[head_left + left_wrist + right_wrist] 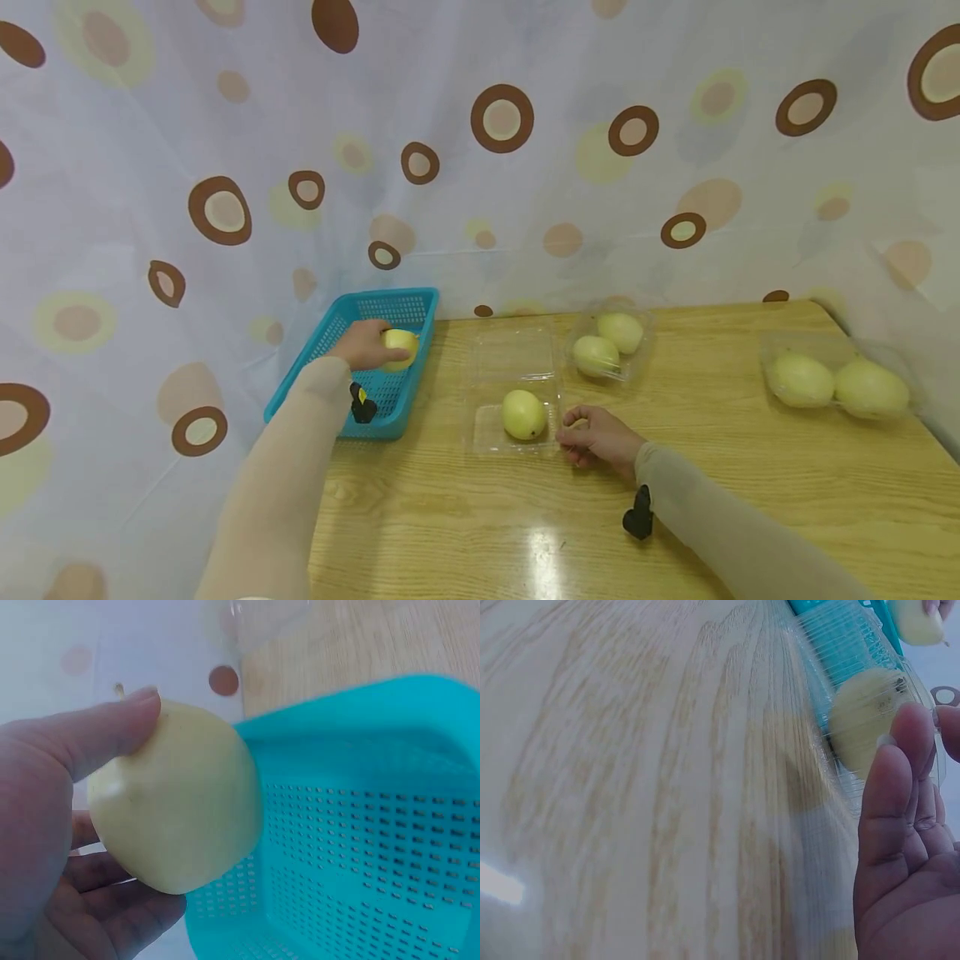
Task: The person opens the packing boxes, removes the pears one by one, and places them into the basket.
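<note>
My left hand [362, 346] grips a pale yellow pear [401, 350] over the blue plastic basket [388, 427]. In the left wrist view the thumb lies by the pear's stem, with the fingers curled beneath. Toward the middle of the table a clear hinged plastic box [513, 354] stands with its lid laid back. One pear [523, 415] sits in the right part of its near half, and the left part holds nothing. At the box's right edge, my right hand [600, 437] pinches the rim between thumb and index finger.
Behind the open box, to the right, a clear box [647, 333] contains two pears [597, 357]. Another clear box [913, 392] with two pears [801, 381] is by the table's right edge. A spotted curtain [570, 192] hangs along the back and left of the wooden table [450, 525].
</note>
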`<state>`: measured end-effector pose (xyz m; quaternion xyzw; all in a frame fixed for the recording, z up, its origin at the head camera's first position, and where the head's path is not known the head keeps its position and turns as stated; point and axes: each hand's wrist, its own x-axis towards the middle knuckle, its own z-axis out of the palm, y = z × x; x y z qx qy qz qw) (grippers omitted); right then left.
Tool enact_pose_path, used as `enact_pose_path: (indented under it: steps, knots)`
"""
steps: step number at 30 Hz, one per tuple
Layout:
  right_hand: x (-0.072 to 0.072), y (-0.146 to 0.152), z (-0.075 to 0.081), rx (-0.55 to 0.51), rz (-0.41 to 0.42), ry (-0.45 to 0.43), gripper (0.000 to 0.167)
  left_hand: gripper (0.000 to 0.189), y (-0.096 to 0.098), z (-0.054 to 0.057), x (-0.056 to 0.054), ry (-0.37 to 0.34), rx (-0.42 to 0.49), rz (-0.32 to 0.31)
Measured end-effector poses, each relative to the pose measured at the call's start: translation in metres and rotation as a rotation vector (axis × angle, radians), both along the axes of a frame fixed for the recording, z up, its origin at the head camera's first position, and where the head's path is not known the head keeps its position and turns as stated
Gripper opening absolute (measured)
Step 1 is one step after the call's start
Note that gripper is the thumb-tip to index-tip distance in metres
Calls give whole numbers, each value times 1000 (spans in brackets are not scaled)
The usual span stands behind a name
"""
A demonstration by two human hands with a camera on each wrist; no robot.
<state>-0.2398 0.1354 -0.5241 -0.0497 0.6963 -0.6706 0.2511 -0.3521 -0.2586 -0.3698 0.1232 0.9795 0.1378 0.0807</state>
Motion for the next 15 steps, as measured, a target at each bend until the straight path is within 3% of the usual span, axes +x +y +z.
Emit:
enact_pose_path:
  steps: [7,15]
  knots:
    - [1,1,1,-2,11,18,40,74,-16,-6,-5,-30,-49,79]
    - [-1,3,-3,5,12,33,40,79,-22,-12,-13,-107,-95,139]
